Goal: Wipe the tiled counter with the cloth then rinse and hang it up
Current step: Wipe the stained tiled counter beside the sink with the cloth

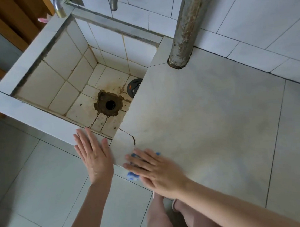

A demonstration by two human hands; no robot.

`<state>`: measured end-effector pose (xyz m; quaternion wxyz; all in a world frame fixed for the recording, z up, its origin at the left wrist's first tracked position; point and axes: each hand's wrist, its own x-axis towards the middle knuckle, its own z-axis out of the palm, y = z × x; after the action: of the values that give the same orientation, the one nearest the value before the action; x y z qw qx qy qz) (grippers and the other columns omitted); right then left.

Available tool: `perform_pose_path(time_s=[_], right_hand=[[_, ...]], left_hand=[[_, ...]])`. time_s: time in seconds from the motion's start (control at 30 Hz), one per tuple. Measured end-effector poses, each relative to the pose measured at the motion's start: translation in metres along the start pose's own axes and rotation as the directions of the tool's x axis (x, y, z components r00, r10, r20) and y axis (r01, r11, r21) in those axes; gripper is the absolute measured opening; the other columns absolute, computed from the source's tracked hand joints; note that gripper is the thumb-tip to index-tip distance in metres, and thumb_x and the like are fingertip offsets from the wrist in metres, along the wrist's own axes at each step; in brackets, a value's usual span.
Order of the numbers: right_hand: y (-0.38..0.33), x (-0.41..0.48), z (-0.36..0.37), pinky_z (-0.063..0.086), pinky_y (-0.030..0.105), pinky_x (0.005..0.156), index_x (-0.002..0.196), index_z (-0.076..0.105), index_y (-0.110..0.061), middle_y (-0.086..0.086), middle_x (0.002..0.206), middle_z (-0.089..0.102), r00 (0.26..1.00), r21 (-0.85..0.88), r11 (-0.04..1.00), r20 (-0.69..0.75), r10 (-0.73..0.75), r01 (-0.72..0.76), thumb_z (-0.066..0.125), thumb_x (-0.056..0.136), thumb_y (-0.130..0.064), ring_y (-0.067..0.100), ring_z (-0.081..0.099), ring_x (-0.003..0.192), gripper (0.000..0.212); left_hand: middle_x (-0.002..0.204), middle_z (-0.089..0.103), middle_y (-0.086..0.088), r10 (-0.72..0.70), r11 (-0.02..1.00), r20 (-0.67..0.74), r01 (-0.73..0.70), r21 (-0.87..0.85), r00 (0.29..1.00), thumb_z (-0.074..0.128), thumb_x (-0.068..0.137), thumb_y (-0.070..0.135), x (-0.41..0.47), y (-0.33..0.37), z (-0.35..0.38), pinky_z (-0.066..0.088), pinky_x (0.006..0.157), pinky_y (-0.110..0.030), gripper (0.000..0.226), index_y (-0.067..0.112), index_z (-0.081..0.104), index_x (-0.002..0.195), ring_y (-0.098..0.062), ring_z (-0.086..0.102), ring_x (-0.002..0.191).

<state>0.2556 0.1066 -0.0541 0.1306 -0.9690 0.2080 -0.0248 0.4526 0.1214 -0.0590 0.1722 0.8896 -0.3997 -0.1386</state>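
Soft daylight, wide-angle warp, slight blur

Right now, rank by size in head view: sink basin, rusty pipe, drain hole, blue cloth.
1. sink basin
2. rusty pipe
3. drain hole, blue cloth: unranked; right hand hides most of it.

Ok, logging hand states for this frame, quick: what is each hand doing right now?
Left hand: open, fingers straight, holding nothing.
Right hand: open, flat fingers pressing the blue cloth on the counter.
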Motion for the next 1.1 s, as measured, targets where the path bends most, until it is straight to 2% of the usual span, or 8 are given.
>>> perform_pose_path(time_s=[0.13, 0.33, 0.5, 0.63, 0.73, 0.87, 1.03, 1.1], right_hand=[[0.086, 0.007, -0.011, 0.033, 0.042, 0.110, 0.141, 0.039, -0.014, 0.006, 0.146, 0.041, 0.976, -0.085, 0.973, -0.050, 0.211, -0.215, 0.025, 0.095, -0.024, 0.029, 0.039, 0.134, 0.050], [0.135, 0.013, -0.032, 0.015, 0.038, 0.114, 0.147, 0.027, -0.015, 0.005, 0.154, 0.026, 0.681, 0.014, 0.694, -0.179, 0.710, -0.720, 0.011, 0.095, -0.029, 0.028, 0.023, 0.142, 0.056], [0.016, 0.022, 0.003, 0.022, 0.041, 0.114, 0.143, 0.036, -0.018, 0.003, 0.151, 0.035, 0.946, 0.016, 0.951, -0.097, 0.309, -0.308, 0.029, 0.095, -0.023, 0.026, 0.025, 0.142, 0.049], [-0.028, -0.008, 0.002, 0.012, 0.037, 0.118, 0.147, 0.027, -0.025, -0.005, 0.155, 0.023, 0.995, -0.001, 0.995, -0.022, 0.097, -0.097, 0.032, 0.100, -0.027, 0.019, 0.016, 0.145, 0.048], [-0.010, -0.033, 0.000, 0.016, 0.037, 0.116, 0.150, 0.019, -0.022, -0.003, 0.156, 0.020, 0.973, -0.053, 0.971, -0.032, 0.230, -0.232, 0.019, 0.102, -0.030, 0.018, 0.015, 0.145, 0.048], [0.011, -0.074, -0.005, 0.024, 0.041, 0.112, 0.148, 0.027, -0.019, -0.001, 0.155, 0.026, 0.878, -0.026, 0.879, -0.054, 0.475, -0.477, 0.020, 0.102, -0.029, 0.021, 0.021, 0.144, 0.048], [0.021, -0.115, -0.007, 0.014, 0.041, 0.116, 0.147, 0.024, -0.011, 0.006, 0.155, 0.019, 0.578, 0.017, 0.582, -0.091, 0.811, -0.813, 0.005, 0.101, -0.026, 0.028, 0.019, 0.143, 0.052], [0.003, -0.109, -0.001, 0.016, 0.044, 0.114, 0.147, 0.027, -0.010, 0.007, 0.156, 0.017, 0.537, 0.048, 0.543, -0.096, 0.838, -0.838, 0.003, 0.101, -0.023, 0.030, 0.016, 0.144, 0.054]], left_hand=[[0.158, -0.010, -0.010, 0.003, 1.000, -0.004, -0.003, 0.010, 1.000, 0.017, 0.101, 0.036, -0.001, 0.000, 0.001, -0.008, 0.118, -0.039, 0.058, 0.009, 0.002, 0.150, -0.021, -0.017, 0.144], [0.158, -0.012, -0.009, 0.008, 1.000, 0.004, -0.008, 0.029, 1.000, 0.015, 0.100, 0.037, -0.001, -0.001, 0.000, -0.009, 0.118, -0.039, 0.059, 0.010, -0.001, 0.150, -0.021, -0.018, 0.144], [0.158, -0.011, -0.010, 0.002, 0.999, 0.004, -0.002, 0.049, 1.000, 0.016, 0.100, 0.038, -0.001, -0.001, 0.002, -0.011, 0.117, -0.036, 0.060, 0.010, 0.000, 0.150, -0.021, -0.016, 0.144], [0.158, -0.012, -0.010, -0.006, 0.998, 0.019, 0.005, 0.057, 1.000, 0.015, 0.100, 0.039, 0.000, -0.001, 0.001, -0.011, 0.117, -0.035, 0.060, 0.010, -0.001, 0.150, -0.021, -0.016, 0.145], [0.158, -0.012, -0.010, 0.010, 0.998, 0.021, -0.011, 0.056, 1.000, 0.014, 0.100, 0.039, -0.001, 0.000, -0.001, -0.011, 0.117, -0.036, 0.060, 0.010, -0.001, 0.150, -0.021, -0.017, 0.144], [0.158, -0.012, -0.010, 0.015, 0.998, 0.026, -0.016, 0.064, 1.000, 0.012, 0.101, 0.039, -0.001, 0.000, -0.001, -0.011, 0.117, -0.037, 0.059, 0.010, -0.002, 0.150, -0.022, -0.016, 0.144], [0.158, -0.011, -0.009, 0.030, 0.999, 0.054, -0.031, 0.028, 0.998, 0.021, 0.101, 0.034, -0.005, 0.007, -0.005, -0.014, 0.116, -0.034, 0.060, 0.008, -0.003, 0.150, -0.019, -0.017, 0.144], [0.158, -0.010, -0.007, 0.108, 0.994, 0.069, -0.110, 0.020, 0.992, 0.022, 0.101, 0.035, -0.015, 0.013, -0.004, -0.017, 0.114, -0.028, 0.061, 0.008, -0.002, 0.150, -0.015, -0.018, 0.144]])
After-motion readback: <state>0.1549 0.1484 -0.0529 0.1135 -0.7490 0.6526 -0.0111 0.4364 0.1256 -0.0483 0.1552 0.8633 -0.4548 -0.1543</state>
